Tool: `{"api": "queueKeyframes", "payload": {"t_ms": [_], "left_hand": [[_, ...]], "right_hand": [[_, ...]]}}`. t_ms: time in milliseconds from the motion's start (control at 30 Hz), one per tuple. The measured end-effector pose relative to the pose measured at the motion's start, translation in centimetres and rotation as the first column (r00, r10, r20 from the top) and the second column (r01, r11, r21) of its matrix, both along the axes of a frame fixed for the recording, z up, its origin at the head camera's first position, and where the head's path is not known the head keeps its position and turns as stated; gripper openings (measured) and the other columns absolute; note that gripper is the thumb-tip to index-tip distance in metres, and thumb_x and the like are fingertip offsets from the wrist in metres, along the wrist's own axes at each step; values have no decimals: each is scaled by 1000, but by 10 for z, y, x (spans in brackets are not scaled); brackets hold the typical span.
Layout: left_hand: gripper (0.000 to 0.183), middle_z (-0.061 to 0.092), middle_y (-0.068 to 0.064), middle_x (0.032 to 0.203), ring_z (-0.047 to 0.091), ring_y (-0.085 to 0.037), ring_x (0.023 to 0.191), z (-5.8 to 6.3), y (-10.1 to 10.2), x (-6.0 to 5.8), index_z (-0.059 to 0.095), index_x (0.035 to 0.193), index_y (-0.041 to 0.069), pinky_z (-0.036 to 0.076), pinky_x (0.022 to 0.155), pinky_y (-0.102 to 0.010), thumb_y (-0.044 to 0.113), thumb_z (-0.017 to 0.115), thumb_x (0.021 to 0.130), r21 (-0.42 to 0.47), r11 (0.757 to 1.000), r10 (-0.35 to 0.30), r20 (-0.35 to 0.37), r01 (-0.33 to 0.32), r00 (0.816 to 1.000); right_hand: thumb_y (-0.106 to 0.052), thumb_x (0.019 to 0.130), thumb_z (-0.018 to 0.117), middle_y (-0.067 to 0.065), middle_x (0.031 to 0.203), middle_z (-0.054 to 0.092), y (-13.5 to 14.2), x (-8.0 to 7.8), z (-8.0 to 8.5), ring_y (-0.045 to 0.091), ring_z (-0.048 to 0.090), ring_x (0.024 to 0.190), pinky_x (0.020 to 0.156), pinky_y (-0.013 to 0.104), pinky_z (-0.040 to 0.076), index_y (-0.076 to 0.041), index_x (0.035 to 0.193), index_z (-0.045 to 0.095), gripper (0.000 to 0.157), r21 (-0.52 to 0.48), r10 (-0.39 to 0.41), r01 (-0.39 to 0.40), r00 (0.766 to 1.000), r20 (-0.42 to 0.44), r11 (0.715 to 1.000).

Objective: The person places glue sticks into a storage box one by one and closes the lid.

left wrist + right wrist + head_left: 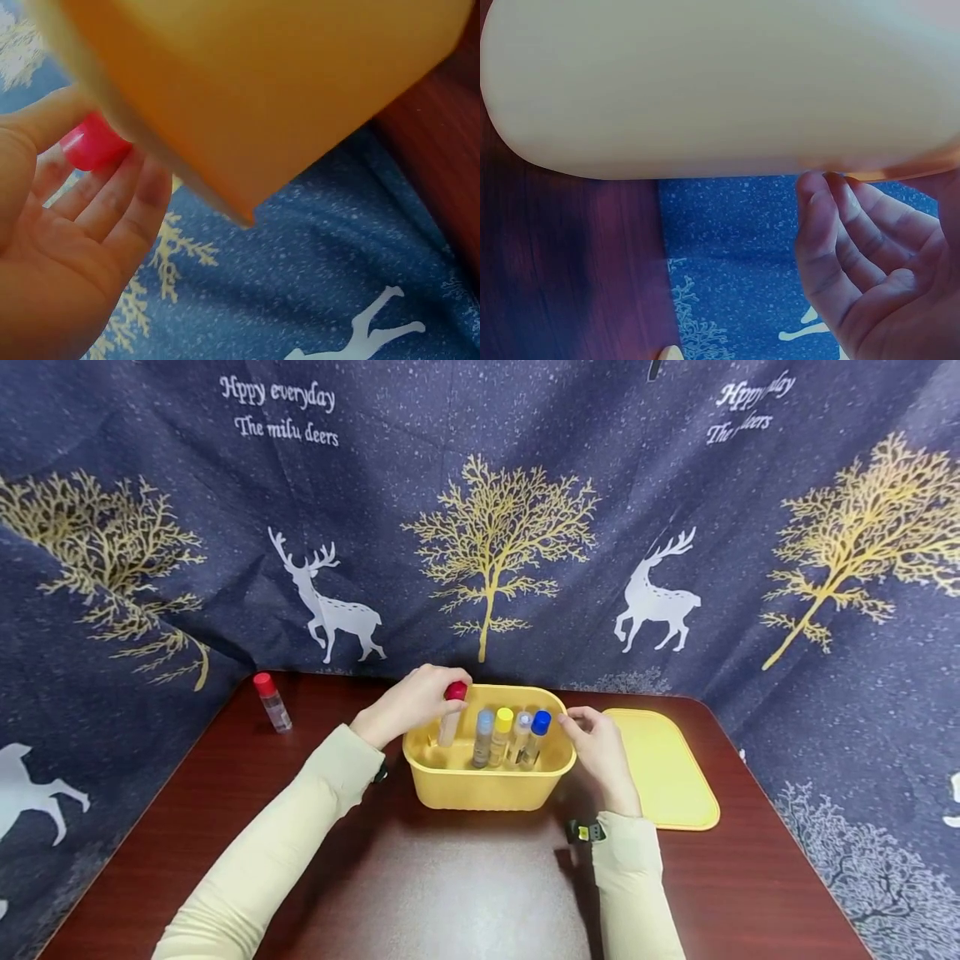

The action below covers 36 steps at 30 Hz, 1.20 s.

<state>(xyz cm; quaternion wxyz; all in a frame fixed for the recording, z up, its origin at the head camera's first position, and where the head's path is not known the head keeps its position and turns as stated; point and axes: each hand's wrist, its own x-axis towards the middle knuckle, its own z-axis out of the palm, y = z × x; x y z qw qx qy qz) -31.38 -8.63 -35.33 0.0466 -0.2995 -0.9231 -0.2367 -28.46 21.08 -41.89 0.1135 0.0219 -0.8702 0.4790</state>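
Centre of frame: pinching red-capped bottle (pixel 449 723) by cap with left hand (pixel 416 700), the nearer | long axis near-upright, downward from grip, inside left end of yellow bin (pixel 483 789) | right of centre: pinching rim with right hand (pixel 606 752)

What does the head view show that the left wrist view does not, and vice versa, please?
Only the head view shows the row of four bottles, the right hand, the yellow lid and a separate red-capped bottle. Only the left wrist view shows the palm side of the left hand. Both show that hand, the red cap it holds, yellow bin, table and patterned backdrop.
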Motion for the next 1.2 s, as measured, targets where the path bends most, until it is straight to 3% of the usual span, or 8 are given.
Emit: {"api": "queueKeyframes", "payload": {"t_ms": [300, 667, 1200], "left_hand": [[16, 58, 3, 76, 55, -17, 72, -13, 10, -2, 66, 100, 10, 45, 65, -30, 18, 74, 89, -162, 984, -75, 3, 74, 997], [20, 54, 7, 68, 53, -14, 67, -23, 18, -5, 60, 83, 14, 43, 63, -30, 18, 80, 81, -249, 964, -118, -81, 95, 990], [22, 55, 5, 71, 52, -15, 67, -30, 23, -7, 62, 89, 13, 43, 63, -31, 20, 82, 80, -255, 963, -109, -60, 90, 992]], "right_hand": [[-28, 96, 63, 21, 99, 69, 0, 1, 1, 27, 62, 86, 78, 38, 49, 0, 110, 67, 31, -1, -1, 1, 1000, 6, 1000], [-28, 96, 63, 24, 101, 68, -1, 2, 2, 38, 63, 93, 78, 37, 51, 0, 111, 67, 31, -59, 7, -5, 999, 45, 998], [-27, 96, 63, 24, 101, 67, 0, 2, 1, 33, 64, 90, 78, 39, 50, 0, 110, 67, 31, -32, 3, -2, 999, 36, 999]]}}
